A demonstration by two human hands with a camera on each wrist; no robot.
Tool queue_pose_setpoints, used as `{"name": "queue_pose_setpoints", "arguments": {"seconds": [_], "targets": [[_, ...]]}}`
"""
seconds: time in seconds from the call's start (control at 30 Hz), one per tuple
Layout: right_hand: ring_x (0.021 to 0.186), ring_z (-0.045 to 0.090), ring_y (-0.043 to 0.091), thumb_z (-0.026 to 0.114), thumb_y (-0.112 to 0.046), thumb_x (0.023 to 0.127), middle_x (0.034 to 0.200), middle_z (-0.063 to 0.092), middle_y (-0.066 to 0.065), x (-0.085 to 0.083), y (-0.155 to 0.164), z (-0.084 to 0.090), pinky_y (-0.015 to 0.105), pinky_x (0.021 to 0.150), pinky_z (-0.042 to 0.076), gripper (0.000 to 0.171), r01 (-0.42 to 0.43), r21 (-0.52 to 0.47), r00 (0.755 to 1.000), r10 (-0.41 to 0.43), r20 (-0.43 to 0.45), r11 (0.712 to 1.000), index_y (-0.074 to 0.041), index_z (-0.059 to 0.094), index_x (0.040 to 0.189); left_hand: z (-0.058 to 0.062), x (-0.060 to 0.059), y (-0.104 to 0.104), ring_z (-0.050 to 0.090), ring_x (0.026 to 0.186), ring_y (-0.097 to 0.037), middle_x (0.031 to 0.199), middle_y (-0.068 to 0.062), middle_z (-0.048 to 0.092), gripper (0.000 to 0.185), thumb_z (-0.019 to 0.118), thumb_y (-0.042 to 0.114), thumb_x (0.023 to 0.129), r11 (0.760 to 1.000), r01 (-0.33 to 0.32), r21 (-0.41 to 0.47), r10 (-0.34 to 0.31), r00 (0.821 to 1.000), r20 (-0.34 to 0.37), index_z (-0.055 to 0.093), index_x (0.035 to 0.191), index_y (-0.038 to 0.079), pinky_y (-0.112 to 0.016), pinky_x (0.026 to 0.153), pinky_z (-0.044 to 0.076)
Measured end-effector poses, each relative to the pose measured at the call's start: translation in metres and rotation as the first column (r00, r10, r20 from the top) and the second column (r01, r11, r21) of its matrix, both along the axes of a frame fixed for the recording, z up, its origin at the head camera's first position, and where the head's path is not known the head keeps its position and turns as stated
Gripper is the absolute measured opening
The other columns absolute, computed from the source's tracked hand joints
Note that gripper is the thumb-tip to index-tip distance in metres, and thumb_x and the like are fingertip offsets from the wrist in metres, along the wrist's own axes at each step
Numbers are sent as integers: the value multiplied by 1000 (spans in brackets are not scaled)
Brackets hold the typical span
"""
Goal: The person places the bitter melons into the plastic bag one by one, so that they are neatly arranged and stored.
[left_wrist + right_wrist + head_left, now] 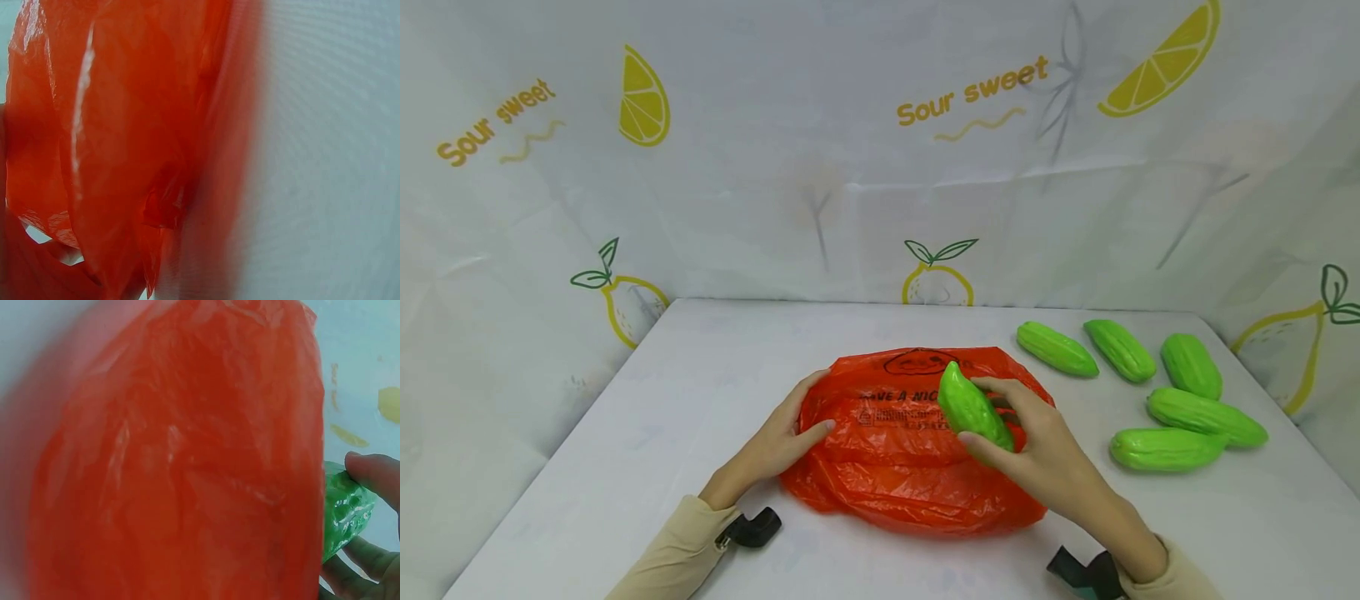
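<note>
An orange plastic bag with black print lies flat in the middle of the white table. My left hand rests on its left edge, thumb on top of the plastic. Over the bag's right part, my right hand grips a green ridged gourd, tilted with its tip up. In the right wrist view the gourd shows beside the bag with a fingertip on it. The left wrist view is filled by the bag.
Several more green gourds lie loose on the table at the right, near the back corner. A white cloth backdrop printed with lemons and "Sour sweet" closes off the back and both sides.
</note>
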State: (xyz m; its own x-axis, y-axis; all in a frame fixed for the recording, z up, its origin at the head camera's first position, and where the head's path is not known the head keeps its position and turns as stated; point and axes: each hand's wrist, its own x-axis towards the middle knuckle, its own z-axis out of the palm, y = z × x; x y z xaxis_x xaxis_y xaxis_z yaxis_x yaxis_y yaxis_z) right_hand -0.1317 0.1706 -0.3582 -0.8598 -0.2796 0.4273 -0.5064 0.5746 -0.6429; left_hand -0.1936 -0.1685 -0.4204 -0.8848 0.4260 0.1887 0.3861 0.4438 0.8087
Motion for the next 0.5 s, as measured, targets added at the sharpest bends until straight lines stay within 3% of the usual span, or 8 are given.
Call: {"name": "queue_pose_setpoints", "arguments": {"seconds": [0.5], "targets": [[96, 64, 14, 80, -24, 85, 111, 66, -2, -3, -22, -7, 26, 74, 59, 54, 5, 8, 1000, -6, 31, 1000, -15, 55, 132, 1, 0, 1, 37, 144, -35, 159, -12, 33, 71, 64, 20, 97, 1000, 6, 0, -6, 1000, 8, 25, 156, 15, -60, 115, 32]]}}
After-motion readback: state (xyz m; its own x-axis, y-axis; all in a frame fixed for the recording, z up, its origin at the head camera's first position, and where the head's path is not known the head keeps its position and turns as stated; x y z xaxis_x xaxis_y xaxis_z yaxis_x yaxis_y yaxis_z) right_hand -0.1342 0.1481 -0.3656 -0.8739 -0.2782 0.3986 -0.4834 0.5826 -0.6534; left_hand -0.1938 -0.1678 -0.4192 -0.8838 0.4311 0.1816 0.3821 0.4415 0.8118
